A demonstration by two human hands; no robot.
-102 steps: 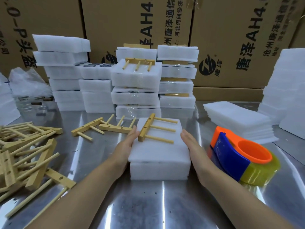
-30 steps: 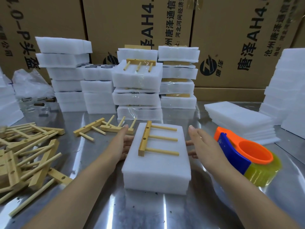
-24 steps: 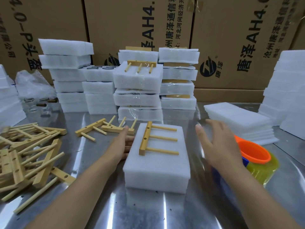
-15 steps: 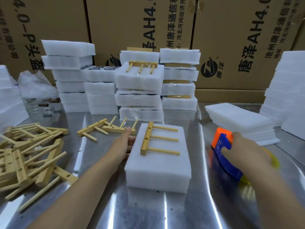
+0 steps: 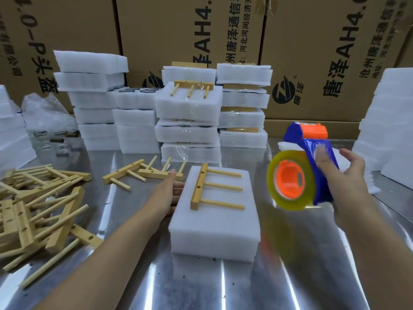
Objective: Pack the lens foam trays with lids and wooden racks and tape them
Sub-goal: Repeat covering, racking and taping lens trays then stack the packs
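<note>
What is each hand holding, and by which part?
Right hand grips the tape dispenser by its blue body; left hand holds nothing, touching the foam tray.

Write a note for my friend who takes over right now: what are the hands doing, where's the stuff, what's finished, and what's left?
Left hand: fingers straight, pressed against the left side of the foam pack.
Right hand: grips the tape dispenser, held in the air to the right of the pack.
Things: the pack sits on the metal table with a wooden rack lying on top. Loose racks are piled at the left.
Done: lid and rack are on, and taped packs are stacked behind.
Left: no tape shows on this pack yet, so wrap it, then probably stack it with the others.
</note>
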